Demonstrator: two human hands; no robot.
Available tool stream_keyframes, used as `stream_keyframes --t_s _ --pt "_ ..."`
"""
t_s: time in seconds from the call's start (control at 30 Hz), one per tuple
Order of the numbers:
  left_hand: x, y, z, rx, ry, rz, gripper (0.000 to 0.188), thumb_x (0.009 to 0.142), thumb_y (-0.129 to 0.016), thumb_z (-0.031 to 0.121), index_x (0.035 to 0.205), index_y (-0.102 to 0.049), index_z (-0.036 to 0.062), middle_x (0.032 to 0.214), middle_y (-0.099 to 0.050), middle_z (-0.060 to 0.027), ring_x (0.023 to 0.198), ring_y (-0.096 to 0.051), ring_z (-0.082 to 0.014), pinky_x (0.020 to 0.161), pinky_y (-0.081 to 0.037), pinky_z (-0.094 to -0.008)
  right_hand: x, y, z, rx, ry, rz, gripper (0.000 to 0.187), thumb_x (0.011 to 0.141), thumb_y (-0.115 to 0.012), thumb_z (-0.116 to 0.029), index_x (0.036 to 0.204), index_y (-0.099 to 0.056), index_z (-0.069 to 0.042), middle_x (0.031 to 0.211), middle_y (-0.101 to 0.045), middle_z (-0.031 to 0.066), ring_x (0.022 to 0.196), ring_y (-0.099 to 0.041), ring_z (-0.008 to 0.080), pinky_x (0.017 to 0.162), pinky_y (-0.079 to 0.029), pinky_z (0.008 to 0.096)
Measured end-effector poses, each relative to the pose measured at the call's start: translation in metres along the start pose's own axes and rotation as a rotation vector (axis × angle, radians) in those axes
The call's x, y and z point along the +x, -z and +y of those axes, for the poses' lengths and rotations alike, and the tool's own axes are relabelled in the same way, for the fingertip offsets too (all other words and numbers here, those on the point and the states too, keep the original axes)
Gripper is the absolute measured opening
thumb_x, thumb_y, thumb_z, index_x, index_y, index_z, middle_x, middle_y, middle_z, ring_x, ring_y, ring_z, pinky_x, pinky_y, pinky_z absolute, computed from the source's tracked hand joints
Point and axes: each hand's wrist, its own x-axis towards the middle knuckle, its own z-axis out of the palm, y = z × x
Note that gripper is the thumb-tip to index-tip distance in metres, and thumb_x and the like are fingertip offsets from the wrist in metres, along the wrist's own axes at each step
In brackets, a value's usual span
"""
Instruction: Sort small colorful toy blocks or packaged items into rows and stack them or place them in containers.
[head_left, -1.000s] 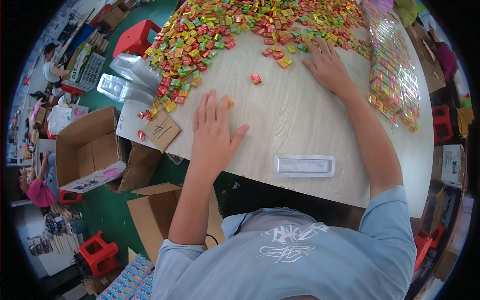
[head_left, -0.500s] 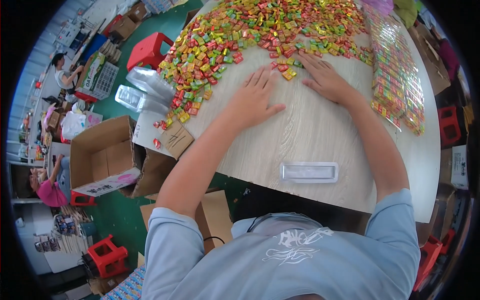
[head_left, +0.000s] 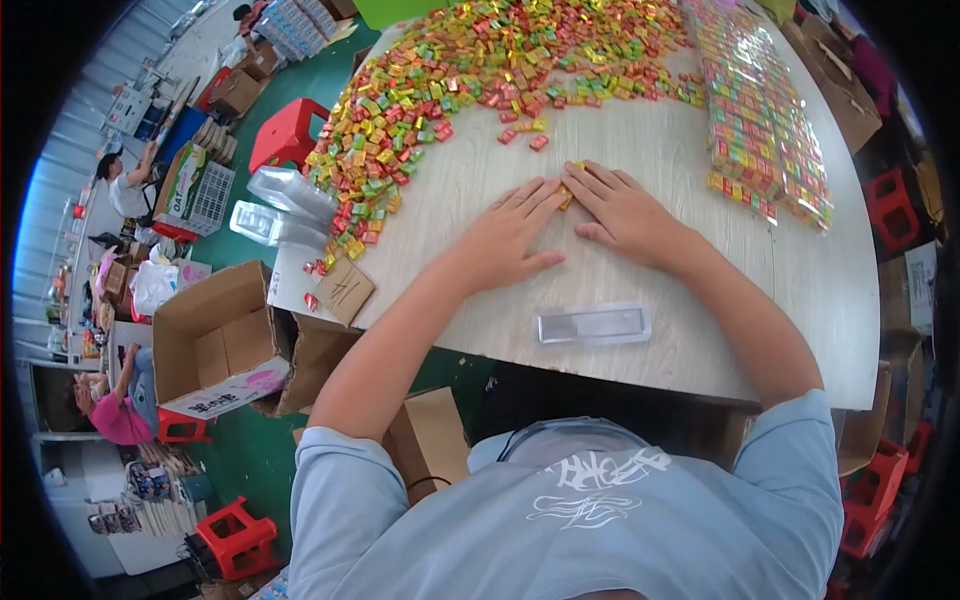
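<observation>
In the head view, take the clear plastic tray (head_left: 592,325) on the table (head_left: 690,335) as your landmark. Your left hand (head_left: 513,230) lies beyond it and to its left, palm down, fingers straight and side by side. Your right hand (head_left: 625,218) lies beyond it, slightly right, also flat, fingers extended and thumb apart. Your fingertips meet over small wrapped candies (head_left: 567,201), beyond the tray; they are partly covered, so I cannot tell how many. Farther beyond the tray spreads the candy heap (head_left: 500,65). Film-covered candy packs (head_left: 750,125) lie beyond it to the right. Left of the tray are a cardboard piece (head_left: 346,290) and, farther left, an open carton (head_left: 240,340).
</observation>
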Motion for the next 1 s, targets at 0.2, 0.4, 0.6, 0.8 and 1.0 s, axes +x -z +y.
stream_keyframes --t_s 0.2,0.4,0.6,0.8,1.0 --pt "-0.030 0.013 0.044 -0.099 -0.059 -0.080 0.074 0.100 -0.066 0.040 0.159 -0.040 0.0046 0.168 -0.039 -0.0152 0.158 -0.028 -0.0379 0.129 -0.026 -0.0475 -0.061 0.006 -0.043 0.031 -0.015 -0.009 0.075 0.103 -0.058 -0.039 0.165 -0.033 -0.005 0.172 -0.031 0.0154 0.159 -0.029 0.0347 0.128 -0.025 0.0476" --pt "-0.040 0.009 0.046 -0.172 -0.044 -0.063 0.066 0.099 -0.068 0.029 0.155 -0.043 0.0061 0.166 -0.041 -0.0140 0.157 -0.031 -0.0363 0.129 -0.028 -0.0465 -0.072 0.006 -0.040 0.136 0.027 0.006 0.065 0.104 -0.058 -0.029 0.162 -0.040 -0.009 0.171 -0.036 0.0137 0.158 -0.031 0.0330 0.128 -0.027 0.0475" --pt "-0.047 0.005 0.050 -0.192 0.047 0.073 0.060 0.098 -0.069 0.028 0.150 -0.047 0.0070 0.160 -0.047 -0.0178 0.151 -0.039 -0.0375 0.125 -0.032 -0.0465 -0.080 0.018 -0.037 0.279 0.033 0.011 0.050 0.103 -0.059 -0.019 0.152 -0.052 -0.009 0.163 -0.046 0.0153 0.152 -0.041 0.0348 0.124 -0.033 0.0479" --pt "-0.058 0.014 0.051 -0.150 0.194 0.161 0.057 0.095 -0.072 0.024 0.146 -0.052 0.0071 0.147 -0.056 -0.0177 0.136 -0.050 -0.0391 0.118 -0.038 -0.0467 -0.088 0.029 -0.022 0.265 -0.076 0.104 0.039 0.098 -0.066 -0.011 0.136 -0.060 -0.006 0.147 -0.058 0.0151 0.137 -0.053 0.0359 0.117 -0.042 0.0454" --pt "-0.060 0.014 0.049 -0.203 0.169 0.167 0.053 0.092 -0.073 0.016 0.141 -0.056 0.0063 0.137 -0.060 -0.0170 0.126 -0.055 -0.0374 0.111 -0.044 -0.0445 -0.089 0.021 -0.022 0.213 -0.083 0.180 0.035 0.094 -0.074 -0.011 0.127 -0.061 -0.005 0.117 -0.063 0.0126 0.109 -0.063 0.0301 0.096 -0.052 0.0399"
